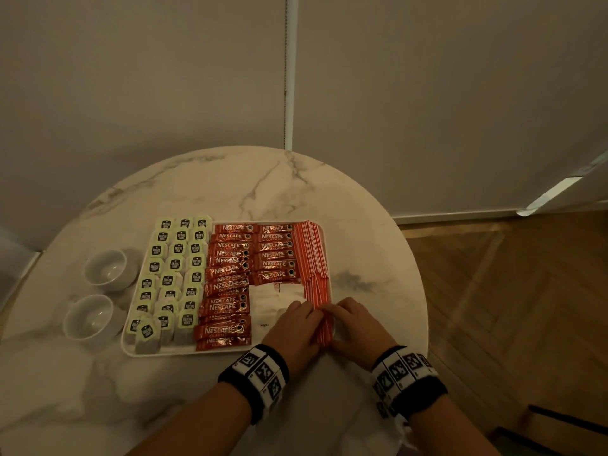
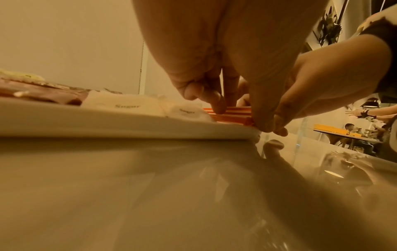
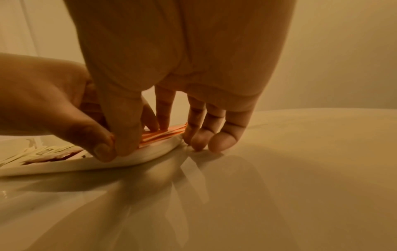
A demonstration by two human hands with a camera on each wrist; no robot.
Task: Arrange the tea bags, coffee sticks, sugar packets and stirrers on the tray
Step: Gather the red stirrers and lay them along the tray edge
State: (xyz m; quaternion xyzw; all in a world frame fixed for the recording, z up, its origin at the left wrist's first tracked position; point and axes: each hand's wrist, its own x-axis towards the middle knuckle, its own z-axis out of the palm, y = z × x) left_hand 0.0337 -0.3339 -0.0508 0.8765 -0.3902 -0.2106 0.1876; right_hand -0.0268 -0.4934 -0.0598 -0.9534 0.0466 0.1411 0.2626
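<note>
A white tray (image 1: 158, 352) on the round marble table holds green-tagged tea bags (image 1: 171, 274) on the left and red coffee sticks (image 1: 230, 278) in the middle. White sugar packets (image 1: 269, 301) lie near the front. Red-and-white striped stirrers (image 1: 320, 297) run along the right edge. My left hand (image 1: 296, 320) pinches the near stirrer bundle (image 2: 234, 113), fingertips on top and thumb at its near end. My right hand (image 1: 355, 324) presses the same bundle (image 3: 165, 134) from the right. Its thumb and two straight fingers are on the bundle, and its other fingers (image 3: 221, 142) touch the table.
Two white cups (image 1: 105, 268) (image 1: 90, 317) stand on the table left of the tray. Bare marble (image 1: 230, 185) lies beyond the tray and to its right. The table edge is close behind my wrists, with wooden floor (image 1: 510, 291) to the right.
</note>
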